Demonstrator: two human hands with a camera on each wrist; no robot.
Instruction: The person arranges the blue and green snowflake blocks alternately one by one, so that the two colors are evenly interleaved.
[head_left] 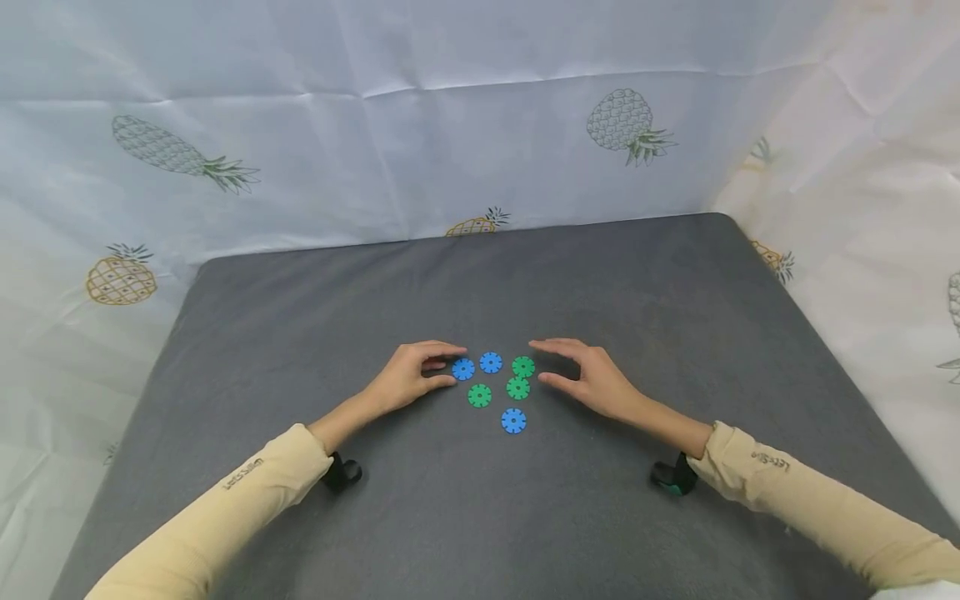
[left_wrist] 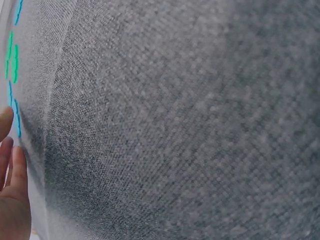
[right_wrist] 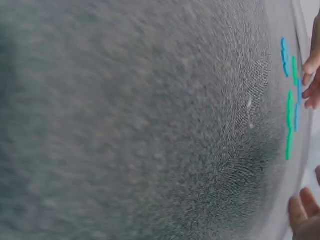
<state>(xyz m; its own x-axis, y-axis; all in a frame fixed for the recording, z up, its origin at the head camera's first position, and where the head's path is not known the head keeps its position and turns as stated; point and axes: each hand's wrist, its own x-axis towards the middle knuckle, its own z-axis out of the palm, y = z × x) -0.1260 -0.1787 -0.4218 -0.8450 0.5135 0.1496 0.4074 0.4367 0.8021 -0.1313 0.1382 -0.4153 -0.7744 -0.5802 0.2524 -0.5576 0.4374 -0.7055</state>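
Note:
Several flat notched discs lie loosely grouped on the dark grey cloth between the two hands. Three are blue: one at the left (head_left: 463,369), one at the top (head_left: 491,362) and one nearest the body (head_left: 513,421). The others are green: one at the left (head_left: 480,396) and two overlapping or touching at the right, an upper one (head_left: 523,367) and a lower one (head_left: 518,388). My left hand (head_left: 412,372) is beside the leftmost blue disc, thumb and fingers apart. By the upper green disc, my right hand (head_left: 596,379) has its thumb and fingers spread, holding nothing.
The grey cloth-covered table (head_left: 465,517) extends around the discs. White curtains (head_left: 420,158) with pineapple prints hang behind it and at both sides. Black straps (head_left: 341,473) are worn under both wrists.

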